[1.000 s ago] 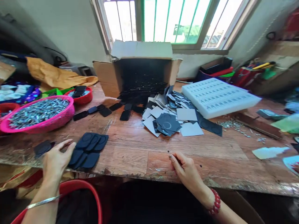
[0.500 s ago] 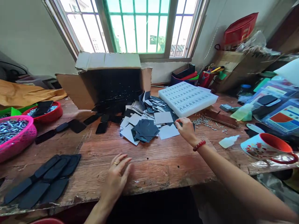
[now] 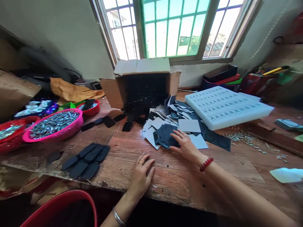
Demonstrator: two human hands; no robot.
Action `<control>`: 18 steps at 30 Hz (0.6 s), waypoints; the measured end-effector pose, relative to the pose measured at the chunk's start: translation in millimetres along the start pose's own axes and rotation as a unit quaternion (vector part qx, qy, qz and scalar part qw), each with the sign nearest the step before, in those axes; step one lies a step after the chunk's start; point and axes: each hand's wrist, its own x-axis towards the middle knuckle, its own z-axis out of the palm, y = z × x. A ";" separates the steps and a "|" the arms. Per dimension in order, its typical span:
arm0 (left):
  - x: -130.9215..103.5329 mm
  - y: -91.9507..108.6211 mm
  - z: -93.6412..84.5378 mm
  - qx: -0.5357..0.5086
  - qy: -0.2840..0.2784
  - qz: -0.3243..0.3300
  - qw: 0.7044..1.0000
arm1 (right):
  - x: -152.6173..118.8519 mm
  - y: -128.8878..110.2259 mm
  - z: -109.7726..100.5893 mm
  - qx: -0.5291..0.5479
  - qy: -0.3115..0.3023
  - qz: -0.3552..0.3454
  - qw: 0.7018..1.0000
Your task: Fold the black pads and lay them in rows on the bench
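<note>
My left hand rests on the wooden table near its front edge, fingers apart, holding nothing. Farther forward, my right hand reaches over the black square pieces at the front of a heap, its spread fingers at their right side. White cards lie just behind that hand, and a dark strip with ring marks is to its right. A group of black rounded pieces lies on the table, left of my left hand.
An open cardboard box stands behind the heap. White foam trays sit at right, near scattered small metal parts. A pink basket of metal parts is at left; a red tub is below the table edge.
The view has swung left. My right hand has moved left from the right side of the white cards to the black square pieces. My left hand stays near the table edge.
</note>
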 end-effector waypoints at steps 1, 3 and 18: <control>0.4 1.5 -1.6 -0.009 -0.006 -0.009 1.000 | 0.4 -0.3 4.5 -0.008 -0.009 0.000 1.000; 6.0 1.9 -8.1 -0.031 -0.017 -0.026 0.999 | -0.5 1.2 12.5 -0.021 -0.015 0.009 1.000; 193.0 -101.5 -69.5 0.146 0.019 -0.304 0.941 | -17.6 24.2 32.8 -0.015 0.020 -0.006 1.000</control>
